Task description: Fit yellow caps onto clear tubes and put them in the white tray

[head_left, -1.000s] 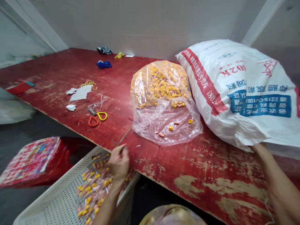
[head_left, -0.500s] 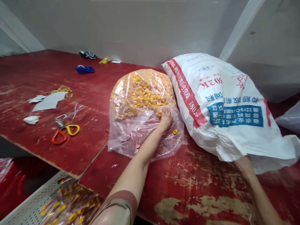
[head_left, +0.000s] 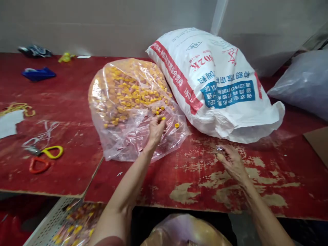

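Observation:
A clear plastic bag (head_left: 120,99) full of small yellow and pink pieces lies on the red table (head_left: 200,171), its mouth facing me. My left hand (head_left: 155,131) reaches into that mouth, its fingertips pinched on a yellow piece at the edge of the heap. My right hand (head_left: 230,161) rests on the worn table surface just in front of a big white woven sack (head_left: 212,78). Its fingers are curled around a small clear item. A loose yellow piece (head_left: 176,125) lies inside the bag right of my left hand.
Scissors with a yellow and an orange handle (head_left: 43,157) lie at the left, near white string and paper scraps. A blue tape dispenser (head_left: 38,73) sits far left. A white perforated basket (head_left: 51,225) of packed pieces stands below the table edge. Another plastic bag (head_left: 304,82) lies at the right.
My left hand went from the table's front edge into the clear bag and now pinches a piece. My right hand came out from under the sack onto the table. The view swung right.

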Action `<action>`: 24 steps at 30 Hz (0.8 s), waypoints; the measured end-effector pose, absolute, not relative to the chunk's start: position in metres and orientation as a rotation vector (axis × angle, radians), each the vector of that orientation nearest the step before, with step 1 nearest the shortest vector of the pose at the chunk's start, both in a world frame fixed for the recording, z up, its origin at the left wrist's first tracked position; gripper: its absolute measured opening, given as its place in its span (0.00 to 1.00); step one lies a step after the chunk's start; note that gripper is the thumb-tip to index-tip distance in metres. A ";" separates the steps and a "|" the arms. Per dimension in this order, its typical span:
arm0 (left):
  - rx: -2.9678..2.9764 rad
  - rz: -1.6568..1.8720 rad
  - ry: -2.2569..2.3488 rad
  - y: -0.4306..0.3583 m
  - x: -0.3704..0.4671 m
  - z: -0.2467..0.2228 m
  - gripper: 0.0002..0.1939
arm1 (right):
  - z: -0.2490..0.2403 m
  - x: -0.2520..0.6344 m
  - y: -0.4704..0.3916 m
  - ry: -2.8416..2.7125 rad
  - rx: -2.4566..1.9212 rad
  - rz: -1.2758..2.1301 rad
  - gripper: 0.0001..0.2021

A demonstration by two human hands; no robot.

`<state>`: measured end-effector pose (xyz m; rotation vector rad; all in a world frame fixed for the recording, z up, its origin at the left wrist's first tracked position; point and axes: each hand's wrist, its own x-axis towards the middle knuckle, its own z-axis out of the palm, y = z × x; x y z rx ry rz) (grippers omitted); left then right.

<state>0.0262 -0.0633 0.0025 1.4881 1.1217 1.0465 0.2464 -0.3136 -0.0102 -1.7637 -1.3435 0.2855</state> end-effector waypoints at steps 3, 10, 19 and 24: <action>0.918 0.908 0.841 -0.131 0.023 0.006 0.13 | -0.009 0.219 -0.302 -1.122 -1.608 0.507 0.13; 0.470 0.963 0.754 -0.219 0.028 -0.003 0.21 | -0.013 0.165 -0.290 -0.820 -1.360 0.748 0.17; 0.985 0.970 0.827 -0.260 0.022 0.000 0.19 | -0.025 0.154 -0.302 -1.193 -1.559 0.758 0.16; 1.294 0.930 0.857 -0.261 0.001 -0.003 0.23 | -0.031 0.151 -0.305 -1.346 -1.554 0.805 0.16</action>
